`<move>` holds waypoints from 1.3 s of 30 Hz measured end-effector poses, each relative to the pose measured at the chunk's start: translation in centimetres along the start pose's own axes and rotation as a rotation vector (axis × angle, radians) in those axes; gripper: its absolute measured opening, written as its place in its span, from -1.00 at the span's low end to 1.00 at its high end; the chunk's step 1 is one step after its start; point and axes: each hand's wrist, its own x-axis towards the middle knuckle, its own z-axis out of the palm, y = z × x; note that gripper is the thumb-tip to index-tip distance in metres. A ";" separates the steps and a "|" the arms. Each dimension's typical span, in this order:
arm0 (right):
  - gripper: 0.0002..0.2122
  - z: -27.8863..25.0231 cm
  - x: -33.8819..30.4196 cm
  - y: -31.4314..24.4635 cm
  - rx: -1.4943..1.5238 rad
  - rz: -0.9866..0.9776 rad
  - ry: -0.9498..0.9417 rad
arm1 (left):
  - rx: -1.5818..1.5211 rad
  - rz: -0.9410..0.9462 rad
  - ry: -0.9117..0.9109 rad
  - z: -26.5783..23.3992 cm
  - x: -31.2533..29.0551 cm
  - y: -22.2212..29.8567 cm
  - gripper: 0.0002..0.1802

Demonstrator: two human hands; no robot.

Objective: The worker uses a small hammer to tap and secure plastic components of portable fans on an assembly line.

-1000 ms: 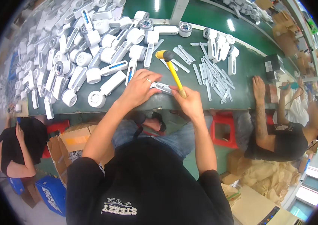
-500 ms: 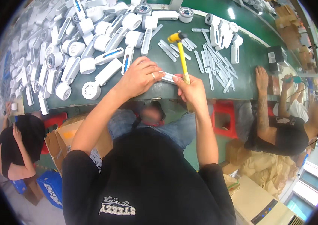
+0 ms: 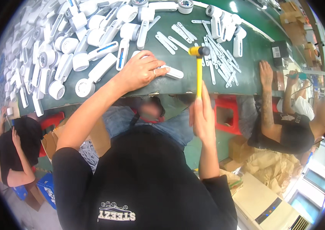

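My left hand is closed over a white handheld device with a long handle, pressing it against the green table near its front edge. The handle end sticks out to the right of my fingers, and most of the rest is hidden beneath the hand. Wrapped around the lower shaft of a yellow hammer, my right hand is just in front of the table edge. The hammer's yellow and black head points away from me, to the right of the handle end and apart from it.
Many white handheld fans are heaped on the table's left, with more at the back right. Loose pale strips lie right of centre. A co-worker's arm rests on the right; another person sits left. Red stools stand below.
My right hand has let go of the white handle and drawn back toward me, now gripping the hammer lower down. My left hand stays on the device, whose handle end shows more.
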 end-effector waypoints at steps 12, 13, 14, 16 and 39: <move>-0.51 1.9 -4.9 1.2 -0.231 -0.032 0.075 | 0.000 0.013 0.003 0.2 -0.1 -0.3 -0.68; -0.51 1.9 -5.2 1.1 -0.173 -0.072 0.131 | -0.004 0.017 -0.001 0.2 0.0 -0.3 -0.69; -0.51 2.1 -5.2 2.3 -0.133 -0.109 0.159 | -0.002 0.016 0.001 0.2 0.0 -0.4 -0.69; -0.50 1.9 -3.8 1.9 -0.363 0.022 0.055 | -0.005 0.019 0.001 0.2 0.0 -0.3 -0.70; -0.46 -0.8 -5.6 2.4 0.304 0.038 0.152 | -0.117 0.101 -0.375 -0.2 5.7 1.9 -0.62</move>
